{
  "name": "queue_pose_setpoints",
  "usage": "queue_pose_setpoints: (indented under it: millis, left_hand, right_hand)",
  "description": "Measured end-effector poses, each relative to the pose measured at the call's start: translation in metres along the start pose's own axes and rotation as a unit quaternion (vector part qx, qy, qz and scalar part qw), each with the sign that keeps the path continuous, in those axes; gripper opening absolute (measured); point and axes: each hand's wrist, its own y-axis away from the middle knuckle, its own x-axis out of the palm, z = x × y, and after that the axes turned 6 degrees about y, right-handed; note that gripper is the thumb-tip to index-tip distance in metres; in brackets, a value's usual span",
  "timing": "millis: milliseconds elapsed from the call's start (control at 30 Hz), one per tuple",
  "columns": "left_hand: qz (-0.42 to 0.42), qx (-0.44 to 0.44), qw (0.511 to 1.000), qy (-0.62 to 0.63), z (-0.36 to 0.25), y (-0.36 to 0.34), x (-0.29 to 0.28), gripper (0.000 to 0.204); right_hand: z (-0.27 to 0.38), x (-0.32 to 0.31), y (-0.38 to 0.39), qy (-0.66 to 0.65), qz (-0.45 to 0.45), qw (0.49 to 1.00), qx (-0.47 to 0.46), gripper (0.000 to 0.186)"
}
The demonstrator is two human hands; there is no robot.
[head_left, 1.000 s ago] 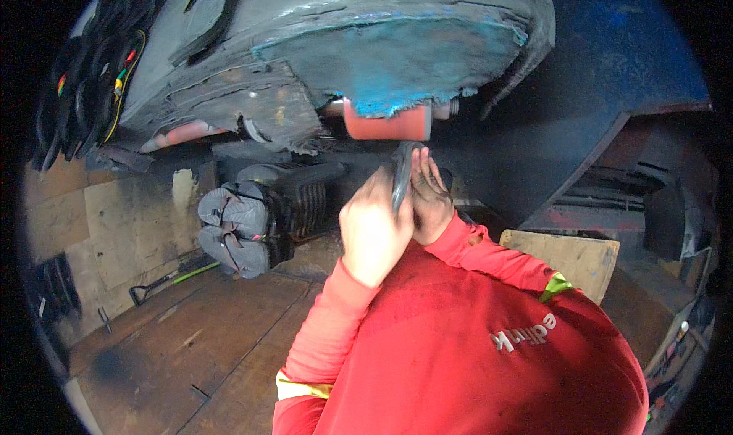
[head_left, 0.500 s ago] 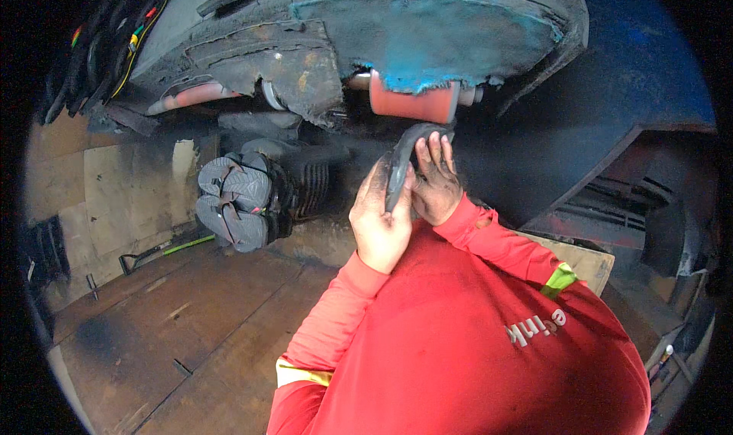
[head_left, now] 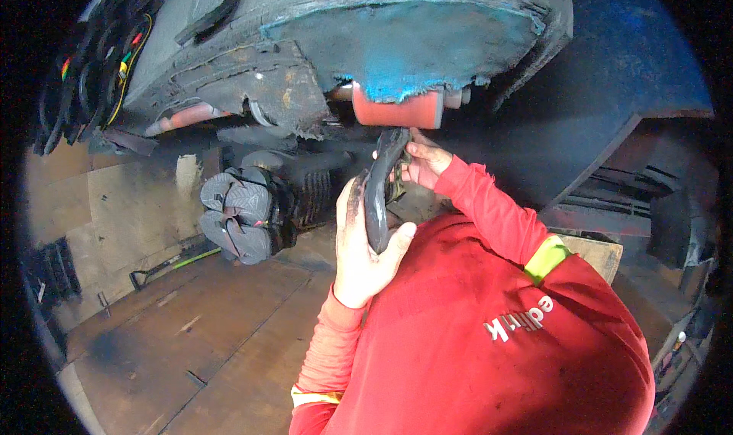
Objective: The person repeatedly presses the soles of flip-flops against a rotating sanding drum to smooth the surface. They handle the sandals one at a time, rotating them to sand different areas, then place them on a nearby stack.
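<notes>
My left hand (head_left: 363, 256) grips the lower end of a dark grey sandal (head_left: 376, 202), thumb and fingers on opposite sides of it. My right hand (head_left: 424, 158) holds its upper end from behind, fingers partly hidden by the sole. The sandal is turned on edge and tilted, with a greenish strap (head_left: 395, 182) showing on its right. Its upper tip is just below an orange-red roller (head_left: 393, 114), which sticks out under a grey, dust-caked machine housing with a ragged blue-stained cover (head_left: 397, 42).
A stack of grey sandals (head_left: 233, 214) sits left of my hands. Dark straps (head_left: 84, 76) hang at upper left. A green-handled tool (head_left: 183, 261) lies along the left wall. At right are a blue wall (head_left: 626, 46), a board (head_left: 599, 253) and a framed recess (head_left: 611, 198).
Since a second ago my left hand has moved down and left with the sandal's lower end. My right hand has shifted behind the sandal, whose side and strap now show more.
</notes>
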Motion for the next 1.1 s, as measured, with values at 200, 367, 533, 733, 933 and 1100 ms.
queue_pose_setpoints:
  millis: [200, 367, 533, 733, 933, 1100]
  left_hand:
    - [0.057, -0.029, 0.998, 0.01, -0.008, -0.026, 0.005, 0.073]
    - [0.094, -0.095, 0.991, 0.025, -0.011, -0.045, 0.014, 0.072]
    - [0.126, -0.126, 0.982, 0.065, -0.017, -0.055, 0.02, 0.072]
    - [0.088, -0.156, 0.981, 0.068, -0.031, -0.038, 0.007, 0.072]
    - [0.1, -0.105, 0.987, 0.076, -0.033, -0.051, 0.01, 0.066]
    - [0.13, -0.157, 0.965, 0.167, -0.021, -0.071, 0.031, 0.057]
  right_hand:
    - [0.017, -0.001, 0.002, -0.056, 0.017, 0.997, 0.056, 0.037]
    - [0.007, -0.005, 0.021, -0.066, -0.038, 0.992, 0.1, 0.048]
    - [0.019, 0.006, 0.044, -0.088, -0.107, 0.983, 0.12, 0.051]
    - [0.028, 0.019, 0.034, -0.043, -0.04, 0.995, 0.081, 0.045]
    - [0.011, 0.015, 0.031, -0.101, -0.036, 0.991, 0.078, 0.045]
    - [0.015, 0.008, 0.055, -0.099, -0.137, 0.981, 0.098, 0.045]
